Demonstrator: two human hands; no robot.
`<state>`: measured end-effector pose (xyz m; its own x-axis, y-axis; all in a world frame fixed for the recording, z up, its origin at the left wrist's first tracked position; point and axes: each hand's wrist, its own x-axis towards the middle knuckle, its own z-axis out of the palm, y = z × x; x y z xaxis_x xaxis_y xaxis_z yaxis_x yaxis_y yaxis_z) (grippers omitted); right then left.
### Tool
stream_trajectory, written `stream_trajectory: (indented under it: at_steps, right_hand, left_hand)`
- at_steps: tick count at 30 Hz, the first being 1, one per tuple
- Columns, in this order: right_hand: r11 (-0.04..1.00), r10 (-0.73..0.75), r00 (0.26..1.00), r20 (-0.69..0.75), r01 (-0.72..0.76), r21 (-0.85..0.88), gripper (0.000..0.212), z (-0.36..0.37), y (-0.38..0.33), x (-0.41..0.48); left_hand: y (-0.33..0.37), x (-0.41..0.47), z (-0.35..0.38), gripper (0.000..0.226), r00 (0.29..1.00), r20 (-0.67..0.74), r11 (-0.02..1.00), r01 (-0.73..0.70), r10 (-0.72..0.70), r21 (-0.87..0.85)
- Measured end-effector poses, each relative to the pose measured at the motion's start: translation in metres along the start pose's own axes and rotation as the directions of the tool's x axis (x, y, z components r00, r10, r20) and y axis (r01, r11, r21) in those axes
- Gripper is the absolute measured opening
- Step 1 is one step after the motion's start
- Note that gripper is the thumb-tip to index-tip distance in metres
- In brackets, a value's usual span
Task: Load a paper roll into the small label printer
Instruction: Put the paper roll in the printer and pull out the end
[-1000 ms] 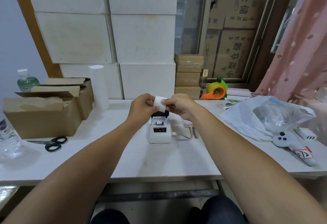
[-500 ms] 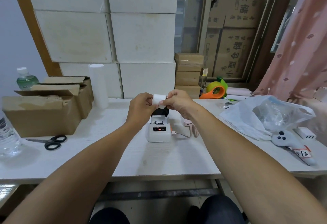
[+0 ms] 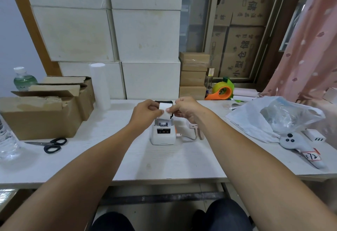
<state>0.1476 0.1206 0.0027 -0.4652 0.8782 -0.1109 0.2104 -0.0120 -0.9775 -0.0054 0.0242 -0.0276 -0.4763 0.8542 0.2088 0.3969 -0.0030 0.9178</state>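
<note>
A small white label printer (image 3: 162, 135) stands on the white table (image 3: 164, 165), its black lid tipped open at the back. Just above its open bay I hold a small white paper roll (image 3: 165, 109). My left hand (image 3: 145, 113) grips the roll's left end. My right hand (image 3: 185, 109) holds the right end, thumb and forefinger pinching the loose paper edge at the front. The roll hides most of the bay.
Black scissors (image 3: 52, 145) and open cardboard boxes (image 3: 42, 115) lie to the left, with water bottles (image 3: 7, 139) at the edge. A tall white roll (image 3: 100, 86) stands behind. A plastic bag (image 3: 273, 117), a white controller (image 3: 299, 145) and a tape dispenser (image 3: 221, 91) are to the right.
Both hands keep the roll over the printer; the right fingers have shifted onto the loose paper edge, and the roll sits slightly lower over the open bay.
</note>
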Motion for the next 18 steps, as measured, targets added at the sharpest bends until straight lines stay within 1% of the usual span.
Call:
stream_trajectory:
  at_steps: [1, 2, 4, 8, 11, 15, 18]
  right_hand:
    - [1.000, 0.010, 1.000, 0.007, -0.010, 0.016, 0.056, -0.001, 0.001, 0.001]
    - [0.999, 0.017, 1.000, 0.014, -0.018, 0.027, 0.055, -0.002, 0.001, 0.001]
    - [0.999, 0.034, 0.999, 0.034, -0.035, 0.032, 0.053, -0.003, 0.002, 0.001]
    - [0.997, 0.066, 0.994, 0.081, -0.068, 0.021, 0.056, -0.004, 0.008, 0.005]
    - [0.997, 0.081, 0.992, 0.097, -0.082, 0.001, 0.057, -0.005, 0.012, 0.006]
    - [0.994, 0.100, 0.992, 0.084, -0.102, 0.028, 0.057, -0.013, 0.017, 0.007]
    - [0.991, 0.117, 0.990, 0.079, -0.122, 0.060, 0.061, -0.018, 0.022, 0.007]
  left_hand:
    - [-0.002, 0.001, -0.002, 0.009, 1.000, -0.003, 0.999, 0.024, -0.024, -0.043]
    - [-0.004, 0.002, -0.004, 0.009, 0.998, -0.017, 0.996, 0.051, -0.053, -0.077]
    - [-0.008, 0.005, -0.006, 0.016, 0.991, -0.052, 0.990, 0.119, -0.122, -0.072]
    - [-0.020, 0.008, -0.004, 0.012, 0.971, -0.073, 0.960, 0.237, -0.228, 0.149]
    - [-0.023, 0.005, 0.001, 0.023, 0.953, -0.031, 0.932, 0.302, -0.302, 0.201]
    - [-0.018, 0.004, 0.005, 0.038, 0.955, -0.004, 0.914, 0.285, -0.296, 0.289]
    - [-0.012, 0.005, 0.005, 0.042, 0.956, 0.021, 0.910, 0.272, -0.293, 0.311]
